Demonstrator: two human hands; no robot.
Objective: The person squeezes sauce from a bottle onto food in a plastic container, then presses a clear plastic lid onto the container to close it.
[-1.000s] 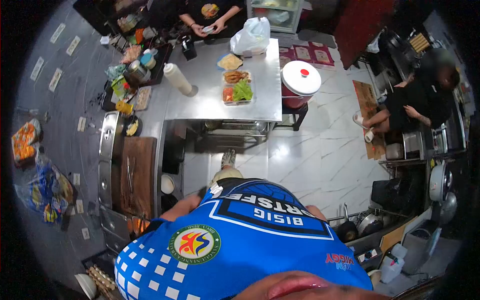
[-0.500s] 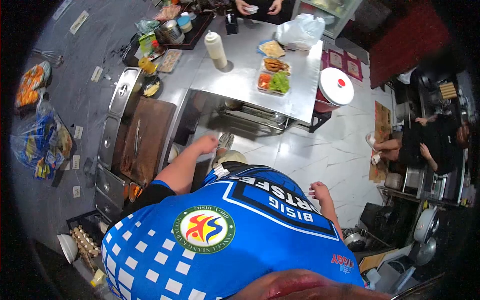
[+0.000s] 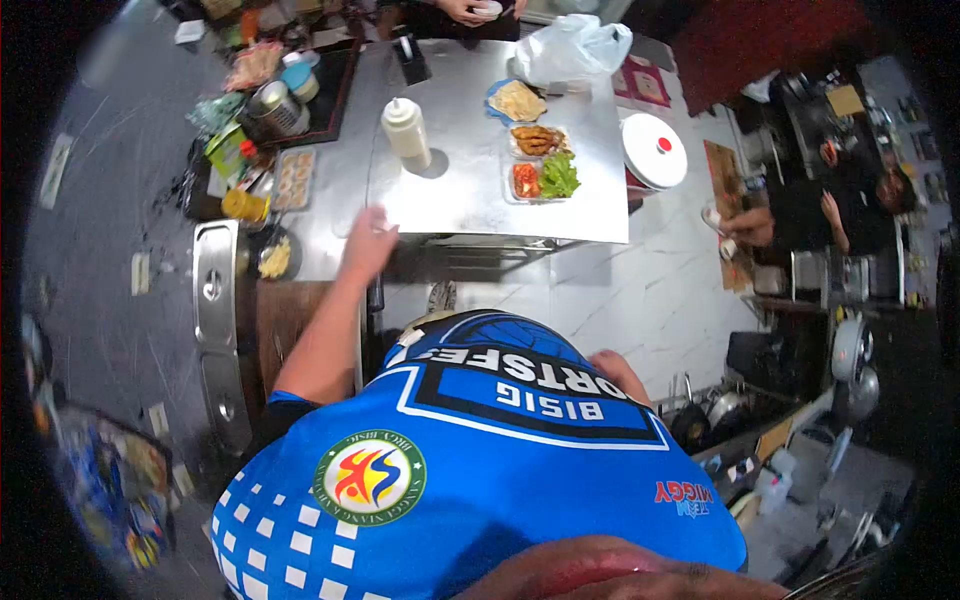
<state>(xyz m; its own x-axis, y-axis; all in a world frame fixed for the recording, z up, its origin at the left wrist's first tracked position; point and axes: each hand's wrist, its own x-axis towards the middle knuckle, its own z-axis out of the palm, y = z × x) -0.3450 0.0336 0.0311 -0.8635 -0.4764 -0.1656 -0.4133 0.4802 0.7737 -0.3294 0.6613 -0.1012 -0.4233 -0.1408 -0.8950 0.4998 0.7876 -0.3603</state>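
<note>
My left hand [image 3: 372, 240] is over the near edge of the steel table [image 3: 460, 215], holding nothing, its fingers loosely bent and slightly apart. Beyond it stands a squeeze bottle [image 3: 406, 135] with pale contents, upright and not touched. My right hand [image 3: 615, 368] is low beside my blue shirt; its fingers are mostly hidden. Farther right on the table is a clear tray with fried meat [image 3: 537, 140], red chopped food [image 3: 526, 181] and green lettuce [image 3: 560, 177]. Behind it lies a flat round bread [image 3: 518, 101] on blue wrapping.
A white plastic bag [image 3: 572, 50] and a black holder [image 3: 410, 60] sit on the table. A white-lidded bucket [image 3: 655, 150] stands at its right. Steel lidded pans [image 3: 213, 285] line the left. One person's hands [image 3: 475, 10] show at the far side; another person [image 3: 835, 215] is at right.
My view has moved nearer the table. My left hand has moved forward to the table's edge. My right hand has sunk partly behind my shirt.
</note>
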